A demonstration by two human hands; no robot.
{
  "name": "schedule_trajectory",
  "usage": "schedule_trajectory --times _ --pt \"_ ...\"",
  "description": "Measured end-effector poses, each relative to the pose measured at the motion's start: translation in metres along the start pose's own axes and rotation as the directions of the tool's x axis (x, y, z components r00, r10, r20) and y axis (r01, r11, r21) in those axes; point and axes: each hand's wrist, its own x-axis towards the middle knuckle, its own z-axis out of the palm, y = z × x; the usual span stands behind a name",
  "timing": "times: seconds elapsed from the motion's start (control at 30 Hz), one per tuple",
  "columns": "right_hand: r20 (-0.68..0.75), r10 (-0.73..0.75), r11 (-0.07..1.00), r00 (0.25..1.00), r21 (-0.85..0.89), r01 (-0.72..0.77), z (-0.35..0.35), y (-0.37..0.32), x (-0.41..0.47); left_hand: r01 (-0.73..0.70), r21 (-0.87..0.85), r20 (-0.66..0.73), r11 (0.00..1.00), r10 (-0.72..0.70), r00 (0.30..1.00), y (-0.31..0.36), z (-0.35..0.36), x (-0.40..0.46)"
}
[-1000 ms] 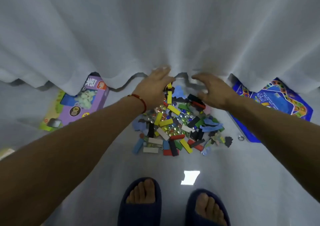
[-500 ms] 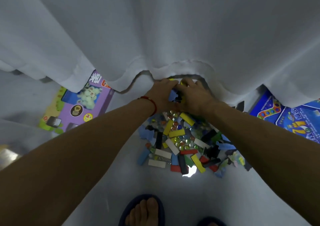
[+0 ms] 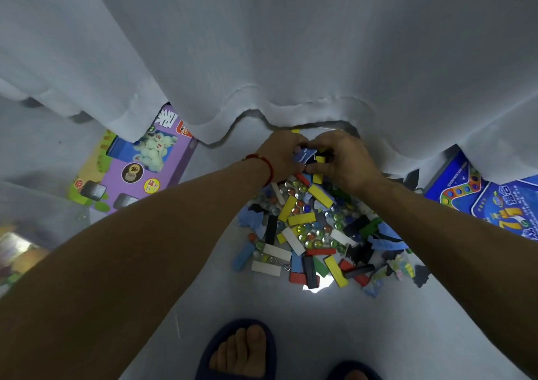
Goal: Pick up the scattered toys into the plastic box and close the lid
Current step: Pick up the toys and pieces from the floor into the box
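Note:
A pile of toys (image 3: 311,228) lies on the pale floor: coloured flat blocks, glass marbles and blue and black puzzle pieces. My left hand (image 3: 281,153) and my right hand (image 3: 345,158) are cupped together at the far end of the pile, just under the curtain hem. Between them they clasp a clump of pieces: a blue puzzle piece (image 3: 302,156), a yellow block (image 3: 320,159) and some black bits. A translucent plastic box (image 3: 37,213) shows at the left edge, partly behind my left forearm. No lid can be made out.
A white curtain (image 3: 291,59) hangs across the top, its hem touching the floor behind the pile. A purple game box (image 3: 139,170) lies at the left and a blue game board (image 3: 480,202) at the right. My slippered feet (image 3: 241,350) stand below the pile.
My hands, apart at the curtain hem a second ago, have come together and closed around a clump of pieces at the pile's far end. The camera has tipped down closer.

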Motion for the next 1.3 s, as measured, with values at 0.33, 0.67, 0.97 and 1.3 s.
schedule_trajectory --times 0.33,0.67,0.97,1.3 --pt "-0.062 0.288 0.887 0.956 0.393 -0.242 -0.034 -0.02 -0.02 0.115 -0.351 -0.066 0.929 -0.147 0.987 0.013 -0.011 -0.026" --pt "0.105 0.354 0.786 0.929 0.506 -0.356 -0.116 -0.134 -0.084 0.214 -0.973 0.112 0.087 -0.633 0.766 0.056 -0.06 -0.153" --pt "0.44 0.061 0.704 0.896 0.617 -0.351 -0.071 -0.345 -0.099 -0.218 -0.965 -0.233 0.146 -0.86 0.454 0.026 -0.163 -0.402" --pt "0.546 -0.088 0.911 0.833 0.382 -0.154 -0.014 -0.462 -0.113 0.092 -0.938 -0.302 0.335 -0.917 0.259 -0.011 -0.176 -0.517"
